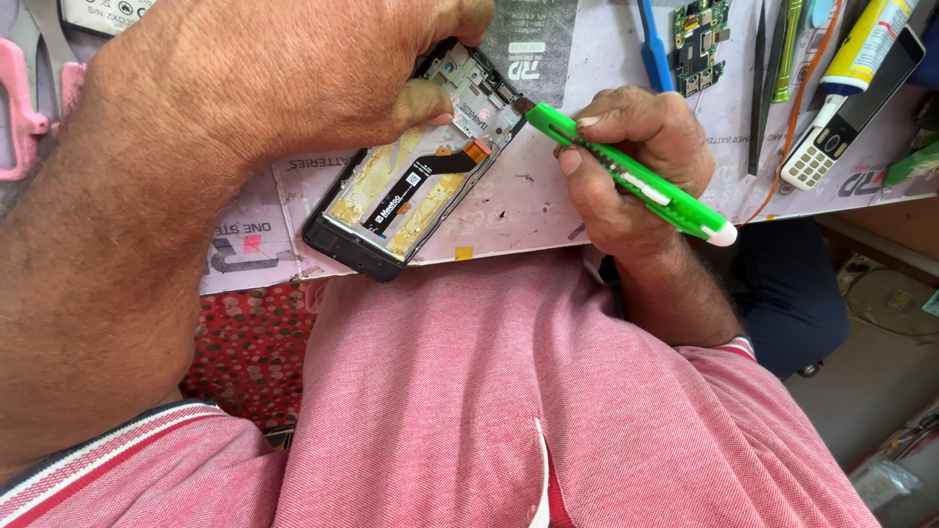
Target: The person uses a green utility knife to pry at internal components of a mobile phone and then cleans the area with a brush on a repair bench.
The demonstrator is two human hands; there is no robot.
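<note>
A person's left hand (284, 78) presses down on the top end of an opened black smartphone frame (411, 166), its back cover off, showing yellowish adhesive residue and a black ribbon cable with an orange tip. The thumb and fingers clamp the frame's upper edge against the pale, printed-paper-covered bench (528, 205). The frame lies slanted, its lower end reaching past the bench edge toward the person's pink shirt.

Just to the right of that thumb, the right hand (636, 166) is clenched around a bright green plastic utility knife (626, 176) with a white end cap. The knife's tip meets the frame's upper right corner, almost touching the left thumb (the blade itself is too small to make out clearly).

Risks, as a judgement: the tip works very close to the left thumb, so a slip under force could cut it. Prying near the ribbon cable could nick or tear it. The frame's overhanging end could pivot or slide off the bench if the left hand's pressure eases.

Beyond the right hand lie a green circuit board (699, 34), a blue plastic pry tool (653, 49), dark tweezers (759, 88), a yellow-and-white tube (866, 44) and a small white keypad phone (817, 156).
</note>
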